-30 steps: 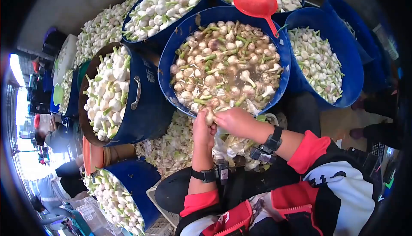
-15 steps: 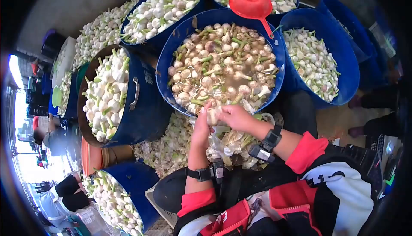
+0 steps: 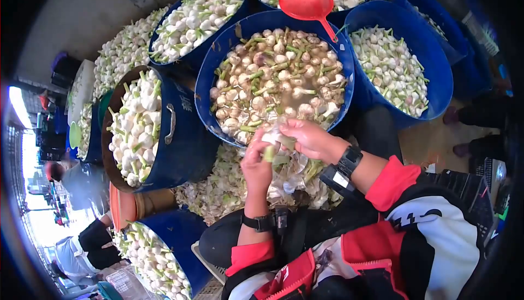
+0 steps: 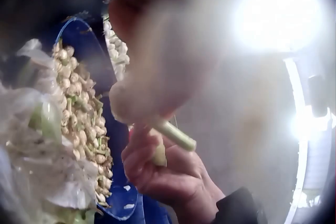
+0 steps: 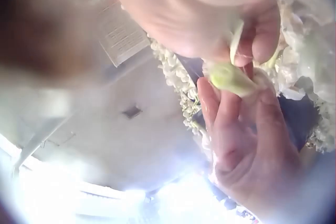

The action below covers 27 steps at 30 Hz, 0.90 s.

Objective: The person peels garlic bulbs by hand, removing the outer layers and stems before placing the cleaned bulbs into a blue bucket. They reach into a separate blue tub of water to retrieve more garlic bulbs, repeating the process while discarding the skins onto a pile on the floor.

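A garlic bulb (image 3: 271,136) with a short green stem is held between both hands, just past the near rim of a blue tub (image 3: 203,115) of garlic in brownish water. The left hand (image 3: 256,163) grips the bulb from below, its fingers round it; in the right wrist view the stem (image 5: 231,79) shows above the left hand (image 5: 252,145). The right hand (image 3: 311,139) pinches a piece of pale skin at the bulb's side; in the left wrist view the right hand (image 4: 173,182) has curled fingers behind the stem (image 4: 177,134).
Several blue tubs of white garlic surround the water tub, one tilted at left (image 3: 188,142), another at right (image 3: 436,82). A red strainer (image 3: 307,0) lies on the far rim. Peeled skins (image 3: 218,183) pile up below the hands. Another person (image 3: 82,245) is at far left.
Both hands have stayed together near the tub's rim while the bulb has turned, its green stem now pointing down toward the body. The head view has shifted slightly.
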Tool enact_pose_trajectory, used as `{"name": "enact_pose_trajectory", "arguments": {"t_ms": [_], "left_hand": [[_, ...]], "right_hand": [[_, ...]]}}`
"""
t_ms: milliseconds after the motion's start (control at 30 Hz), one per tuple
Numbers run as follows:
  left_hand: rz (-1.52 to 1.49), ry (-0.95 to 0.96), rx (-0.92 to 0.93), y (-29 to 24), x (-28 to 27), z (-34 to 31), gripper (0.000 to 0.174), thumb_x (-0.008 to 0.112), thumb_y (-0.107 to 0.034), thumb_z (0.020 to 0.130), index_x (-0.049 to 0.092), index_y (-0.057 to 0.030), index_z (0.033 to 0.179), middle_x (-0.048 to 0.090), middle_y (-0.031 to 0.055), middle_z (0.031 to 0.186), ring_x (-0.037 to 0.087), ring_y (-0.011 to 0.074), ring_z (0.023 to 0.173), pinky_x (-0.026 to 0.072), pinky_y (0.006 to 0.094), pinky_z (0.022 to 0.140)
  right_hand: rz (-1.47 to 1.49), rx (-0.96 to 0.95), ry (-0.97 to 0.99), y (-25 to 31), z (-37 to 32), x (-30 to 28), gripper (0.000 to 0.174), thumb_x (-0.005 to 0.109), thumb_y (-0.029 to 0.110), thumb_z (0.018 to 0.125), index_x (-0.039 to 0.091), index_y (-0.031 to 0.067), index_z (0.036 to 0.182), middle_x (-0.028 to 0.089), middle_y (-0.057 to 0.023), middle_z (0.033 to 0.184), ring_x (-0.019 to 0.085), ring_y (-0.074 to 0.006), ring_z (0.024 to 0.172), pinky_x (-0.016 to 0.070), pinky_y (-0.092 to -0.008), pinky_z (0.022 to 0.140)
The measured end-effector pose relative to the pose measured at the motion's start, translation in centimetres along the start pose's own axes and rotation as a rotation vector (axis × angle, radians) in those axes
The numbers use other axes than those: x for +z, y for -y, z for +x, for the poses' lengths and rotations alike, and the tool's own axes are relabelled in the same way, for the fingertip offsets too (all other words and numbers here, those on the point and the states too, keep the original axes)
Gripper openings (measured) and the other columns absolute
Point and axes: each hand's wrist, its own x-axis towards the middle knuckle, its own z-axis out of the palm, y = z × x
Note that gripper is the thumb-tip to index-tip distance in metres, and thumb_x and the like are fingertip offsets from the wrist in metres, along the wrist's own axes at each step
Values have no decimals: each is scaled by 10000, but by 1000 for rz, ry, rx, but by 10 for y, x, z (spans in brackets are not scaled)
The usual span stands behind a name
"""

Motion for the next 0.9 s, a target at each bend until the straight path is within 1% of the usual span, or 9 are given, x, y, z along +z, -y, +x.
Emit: {"name": "enact_pose_trajectory", "arguments": {"t_ms": [67,133,200,267,467,600,700,767,900], "left_hand": [[-310,-123,-114,7,0,-1,167,568,-66,806,569,-21,967,510,185,1167,521,271,1048,447,369,831],[-1240,-176,-496,5,-6,-1,281,526,-217,862,507,-23,1065,513,146,1162,532,246,1010,450,377,831],[-1173,-264,-559,1,-8,-1,352,458,-335,888,483,-58,1104,539,103,1103,537,216,973,447,371,843],[-1198,-374,-730,-3,-15,-4,318,456,-322,892,490,-86,1103,554,65,1049,544,194,943,456,343,827],[-1266,-271,-874,-25,-24,0,261,482,-326,831,568,-80,825,607,59,762,565,200,680,457,285,547],[-1126,-265,-854,-34,-65,5,200,478,-269,798,575,-94,790,594,65,735,543,203,636,423,286,501],[-1058,-177,-522,-74,-157,31,178,460,-222,861,558,-82,911,612,63,824,603,179,744,502,272,562],[-800,-441,-279,-106,-229,51,298,494,-74,847,461,15,1129,538,153,1050,563,227,902,510,296,704],[-100,-540,-406,-119,-339,53,839,608,-160,800,-18,-10,1337,442,227,1103,518,244,955,458,310,802]], "right_hand": [[-212,-349,177,2,-17,8,191,489,157,883,569,16,983,591,-27,900,547,-102,814,448,-249,714],[-576,-303,233,6,-39,0,232,495,149,880,553,-4,1043,591,-53,973,542,-114,878,420,-259,802],[-572,-477,244,7,-56,-10,229,490,154,878,558,-15,1015,583,-69,984,558,-138,860,440,-278,795],[-25,-380,118,29,-73,-26,229,449,170,885,546,-7,995,576,-91,984,562,-176,888,448,-320,811],[515,-469,193,58,-79,-62,233,457,221,851,533,22,946,591,-96,921,587,-221,827,475,-371,722],[-1944,-126,326,42,-85,-41,324,546,347,777,591,33,842,608,-129,733,593,-312,768,458,-390,686],[-1576,-441,-147,50,-41,-54,323,525,369,787,603,60,834,589,-147,718,572,-333,750,454,-415,676],[-1309,-394,-140,65,24,-84,308,474,314,813,598,37,764,604,-161,768,576,-289,691,446,-376,627],[-1520,-163,-267,77,107,-120,272,497,245,781,626,17,854,610,-181,913,589,-314,861,470,-383,734]]}}
